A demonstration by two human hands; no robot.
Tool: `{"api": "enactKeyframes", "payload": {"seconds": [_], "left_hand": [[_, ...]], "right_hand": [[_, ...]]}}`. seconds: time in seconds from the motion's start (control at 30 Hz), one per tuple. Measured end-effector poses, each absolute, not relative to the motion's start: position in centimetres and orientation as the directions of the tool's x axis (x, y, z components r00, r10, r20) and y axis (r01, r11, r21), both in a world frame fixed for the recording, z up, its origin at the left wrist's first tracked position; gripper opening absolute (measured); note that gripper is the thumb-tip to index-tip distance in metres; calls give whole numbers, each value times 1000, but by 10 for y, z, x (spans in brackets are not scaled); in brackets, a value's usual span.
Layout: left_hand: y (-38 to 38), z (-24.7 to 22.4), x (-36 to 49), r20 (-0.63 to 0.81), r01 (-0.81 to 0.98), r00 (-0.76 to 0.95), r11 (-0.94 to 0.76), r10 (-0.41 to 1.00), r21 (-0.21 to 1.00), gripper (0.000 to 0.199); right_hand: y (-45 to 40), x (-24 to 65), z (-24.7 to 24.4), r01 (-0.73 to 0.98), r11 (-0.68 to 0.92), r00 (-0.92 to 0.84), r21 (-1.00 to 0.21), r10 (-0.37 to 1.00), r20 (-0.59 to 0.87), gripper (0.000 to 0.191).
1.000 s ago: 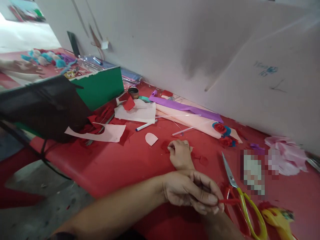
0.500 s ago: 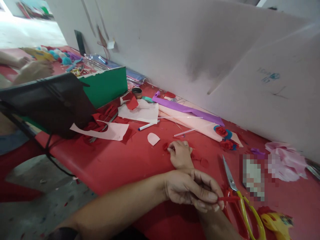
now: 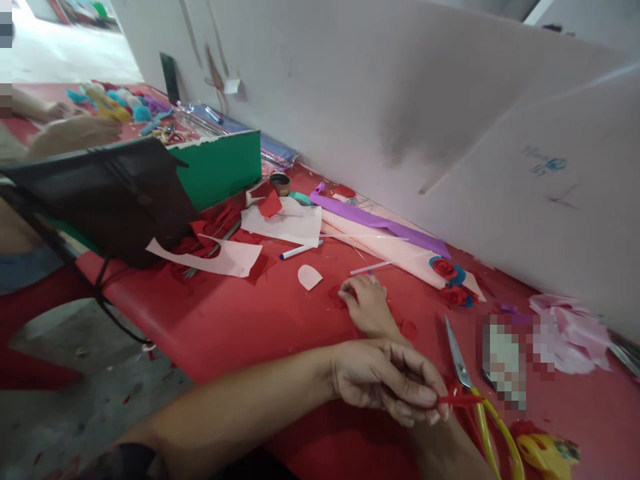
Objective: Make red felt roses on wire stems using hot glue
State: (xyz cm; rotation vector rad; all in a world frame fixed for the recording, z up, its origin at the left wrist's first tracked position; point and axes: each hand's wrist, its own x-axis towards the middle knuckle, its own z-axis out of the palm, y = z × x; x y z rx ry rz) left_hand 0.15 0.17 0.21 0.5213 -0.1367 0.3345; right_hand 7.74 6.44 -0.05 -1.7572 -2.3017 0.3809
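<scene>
Crossing over my right forearm, my left hand [image 3: 393, 381] pinches a thin rolled red strip [image 3: 463, 400] between thumb and fingertips. My right hand [image 3: 367, 305] reaches forward under it, a ring on one finger, its fingers curled down at a small red piece [image 3: 338, 297] on the table. The fingertips are partly hidden. Another red round piece [image 3: 409, 329] lies beside the right wrist. To the right, large scissors [image 3: 463, 367] with yellow and red handles lie with their blades together. A pale pink petal-shaped cutout [image 3: 310, 277] lies left of my right hand.
A pink wrapped bundle with red roses [image 3: 446, 269] and a purple roll [image 3: 380, 220] lie along the wall. Nearby are a marker [image 3: 300, 251], pink paper scraps [image 3: 225, 259], a yellow tool [image 3: 547, 453] and a dark bag [image 3: 110, 200]. Another person's hands [image 3: 75, 133] are far left.
The view has shifted slightly, so most things sit a little further right. My right hand has moved slightly at the red piece. The left hand keeps its pinch on the strip.
</scene>
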Motion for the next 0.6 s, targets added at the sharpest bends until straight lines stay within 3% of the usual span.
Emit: {"api": "enactKeyframes", "payload": {"seconds": [0.13,0.43,0.6], "left_hand": [[1,-1,4,217,-353,934,818,283,453,22],[2,2,2,205,-348,936,834,285,427,22],[3,7,0,174,-336,942,830,288,445,28]], "right_hand": [[63,76,0,897,264,-274,-353,961,23,2],[60,70,-9,890,244,-270,-384,963,-13,10],[63,73,-6,846,267,-290,-462,957,21,11]]}}
